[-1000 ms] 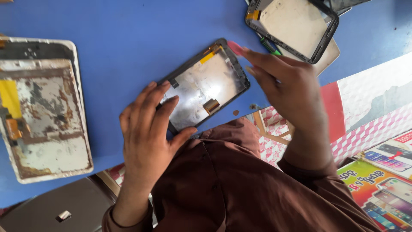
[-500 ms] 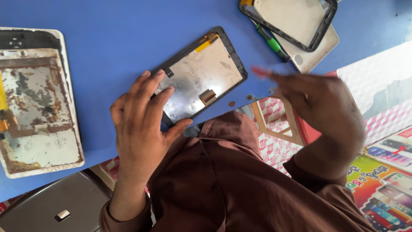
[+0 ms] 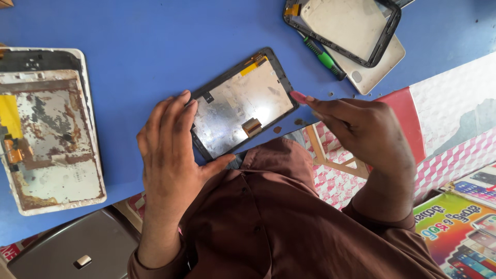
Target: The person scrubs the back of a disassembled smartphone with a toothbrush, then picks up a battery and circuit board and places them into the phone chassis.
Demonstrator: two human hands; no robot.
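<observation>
Tablet screen assembly (image 3: 242, 103) lies back-side up on the blue worktop (image 3: 155, 31), near frame centre, tilted so its long axis runs roughly 8 to 2 o'clock. Bare metal backing faces up; orange flex strips show at its 1 o'clock corner and a small connector sits near its lower edge.

Left hand (image 3: 170, 147) at the assembly's 8 o'clock end: fingers spread and laid flat over the short edge, thumb hooked under the lower corner. Judged a steadying hold, pinning the part so that it does not slide on the smooth worktop.

Right hand (image 3: 364, 132) at 3 o'clock of the assembly, fingers narrowed to a pinch around a small reddish pick (image 3: 298, 96), its tip touching or just beside the frame's right edge; contact cannot be confirmed. The low, edge-on angle suits working at the seam.

Surroundings: gutted tablet shell (image 3: 49, 129) with corroded plate at 9 o'clock, well apart. Second screen frame (image 3: 343, 26) at 1 o'clock, resting on a white back cover (image 3: 377, 70). Green-handled screwdriver (image 3: 323, 57) lies beside that frame, near the right hand. Small dark specks, possibly screws, lie near the assembly's lower edge.
</observation>
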